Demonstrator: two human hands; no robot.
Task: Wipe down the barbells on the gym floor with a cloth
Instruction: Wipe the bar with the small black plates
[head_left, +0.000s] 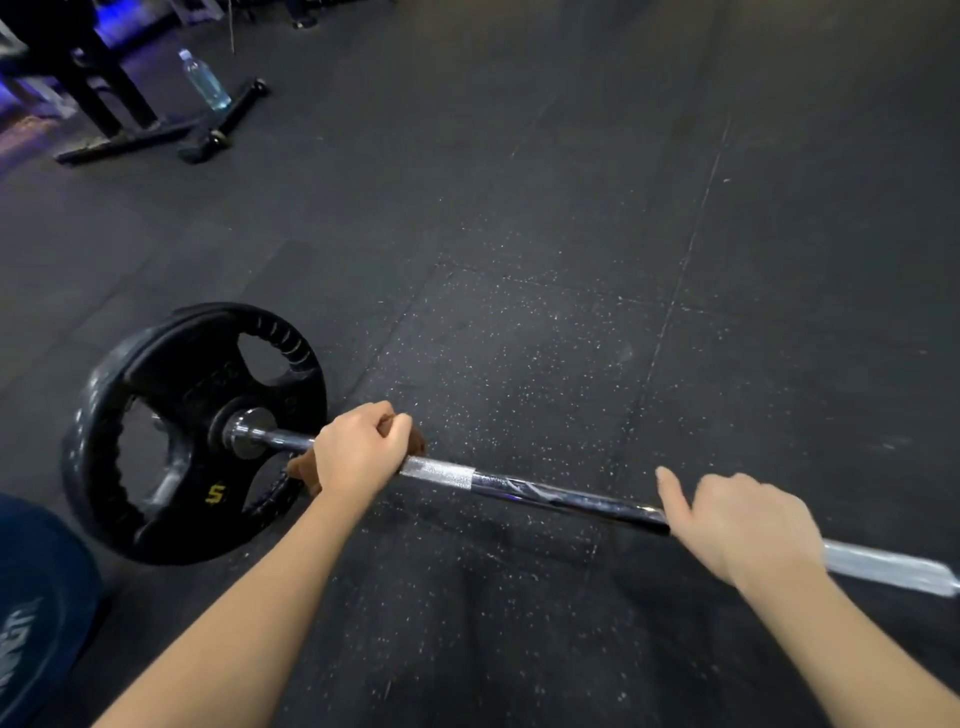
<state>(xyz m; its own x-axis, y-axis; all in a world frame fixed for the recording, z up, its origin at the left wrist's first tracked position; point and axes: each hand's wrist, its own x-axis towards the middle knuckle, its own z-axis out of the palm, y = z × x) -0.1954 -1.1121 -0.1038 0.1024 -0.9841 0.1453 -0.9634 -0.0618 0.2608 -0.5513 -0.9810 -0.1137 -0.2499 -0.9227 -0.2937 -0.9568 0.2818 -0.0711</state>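
1. Reaching down and forward, both bare forearms stretch from the bottom of the view toward the barbell (561, 496), which lies on the dark speckled rubber floor (519, 234).
2. The left hand (358, 452) is knuckles-up, with fingers and thumb curled tight round a brown cloth (301, 470) wrapped about the bar. Cloth ends poke out on either side of the fist.
3. That fist sits on the shaft just beside the collar. It is near the black weight plate (156, 358) marked with a yellow 5, which stands on edge at the bar's left end.
4. The right hand (748, 525) sits on the shaft well apart from the left, back of the hand up. Its fingers fold over the far side of the bar and its thumb sticks out free toward the left hand. The fingertips are hidden.
5. Between the two hands the bare shaft shows: a bright knurled band touching the left fist, then a darker, shiny stretch up to the right hand.
6. Past the right hand, another pale knurled length of bar reaches the right edge of the view.
7. The bar lies slantwise, its plate end farther off to the left and its other end nearer on the right.
8. Far off at the upper left, a clear water bottle (205, 80) stands on the floor just beside the black feet of a rack (130, 137).
9. A blue round thing with pale lettering (41, 597) fills the lower left corner, near the plate. What it is I cannot tell.
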